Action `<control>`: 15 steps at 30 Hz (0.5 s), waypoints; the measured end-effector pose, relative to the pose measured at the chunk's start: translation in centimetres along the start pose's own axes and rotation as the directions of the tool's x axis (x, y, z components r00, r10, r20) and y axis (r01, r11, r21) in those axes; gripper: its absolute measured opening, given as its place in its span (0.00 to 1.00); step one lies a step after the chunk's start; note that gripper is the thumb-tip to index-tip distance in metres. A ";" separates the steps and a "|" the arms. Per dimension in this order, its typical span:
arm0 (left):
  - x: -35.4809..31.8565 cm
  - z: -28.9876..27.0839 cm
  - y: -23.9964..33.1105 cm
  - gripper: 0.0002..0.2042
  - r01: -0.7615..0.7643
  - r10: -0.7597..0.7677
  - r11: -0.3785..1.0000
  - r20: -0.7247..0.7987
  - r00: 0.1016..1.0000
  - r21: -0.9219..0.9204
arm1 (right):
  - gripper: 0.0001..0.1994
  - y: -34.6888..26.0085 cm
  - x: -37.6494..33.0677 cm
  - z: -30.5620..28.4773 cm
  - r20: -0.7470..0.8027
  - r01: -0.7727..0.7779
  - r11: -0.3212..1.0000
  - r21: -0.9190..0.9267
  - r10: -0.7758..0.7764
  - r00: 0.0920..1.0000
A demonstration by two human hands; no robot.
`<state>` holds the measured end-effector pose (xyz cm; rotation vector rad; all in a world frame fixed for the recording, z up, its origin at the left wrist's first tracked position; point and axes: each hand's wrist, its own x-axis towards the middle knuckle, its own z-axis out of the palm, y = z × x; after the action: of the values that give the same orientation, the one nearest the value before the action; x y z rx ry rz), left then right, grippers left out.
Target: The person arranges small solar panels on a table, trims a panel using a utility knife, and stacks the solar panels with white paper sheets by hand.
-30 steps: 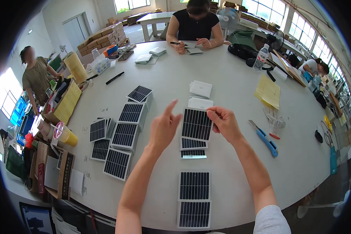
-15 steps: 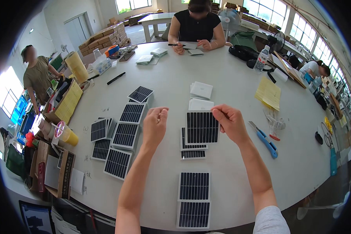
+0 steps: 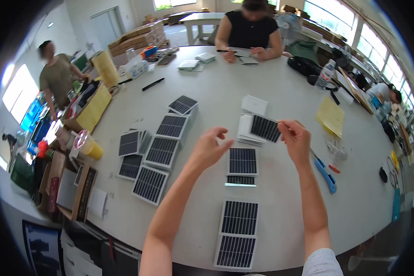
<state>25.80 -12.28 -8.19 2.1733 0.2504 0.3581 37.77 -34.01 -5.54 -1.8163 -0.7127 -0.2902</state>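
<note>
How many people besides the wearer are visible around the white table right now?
3: a person in a black top seated at the table's far side, a person in an olive shirt standing far left, and a person bent over at right. Others may be hidden.

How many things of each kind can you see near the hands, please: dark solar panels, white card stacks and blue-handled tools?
Dark solar panels: 11 tops showing, with one solar panel in the right hand
White card stacks: 2
Blue-handled tool: 1
Total: 14
</note>
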 end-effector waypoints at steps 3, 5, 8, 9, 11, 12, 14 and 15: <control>-1.1 0.9 -0.1 0.41 -0.047 -0.014 0.961 0.215 0.976 0.273 | 0.06 3.6 -0.7 2.1 -0.044 0.246 0.958 -0.145 -0.254 0.966; -1.5 0.7 -1.8 0.41 -0.097 -0.006 0.929 0.277 0.961 0.357 | 0.06 4.7 -1.9 3.7 0.074 0.282 0.944 -0.168 -0.273 0.959; -1.0 1.0 -0.6 0.40 -0.102 0.013 0.957 0.311 0.950 0.272 | 0.06 5.2 -2.6 3.0 0.146 0.233 0.945 -0.231 -0.203 0.968; -1.2 0.9 -0.3 0.37 -0.093 0.019 0.962 0.277 0.961 0.258 | 0.07 4.8 -2.8 2.9 0.161 0.234 0.927 -0.292 -0.193 0.968; -1.3 0.5 0.2 0.35 -0.085 0.027 0.974 0.264 0.964 0.212 | 0.15 3.2 -3.3 3.7 0.215 0.190 0.958 -0.215 -0.143 0.966; -1.4 0.3 0.4 0.34 -0.069 0.027 0.983 0.235 0.972 0.173 | 0.20 2.4 -3.6 4.4 0.231 0.320 0.912 -0.256 -0.264 0.937; -0.9 1.0 0.8 0.24 -0.109 0.080 0.985 0.203 0.976 0.134 | 0.30 0.1 -4.6 5.0 0.316 0.416 0.842 -0.343 -0.313 0.895; -0.8 1.1 1.0 0.19 -0.039 0.042 0.999 0.223 0.974 -0.017 | 0.34 -0.6 -5.0 5.5 0.336 0.491 0.767 -0.413 -0.373 0.865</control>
<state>25.47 -13.94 -8.17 2.1871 0.0772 0.1346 32.61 -30.42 -9.68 -2.1664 -1.3372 -0.6154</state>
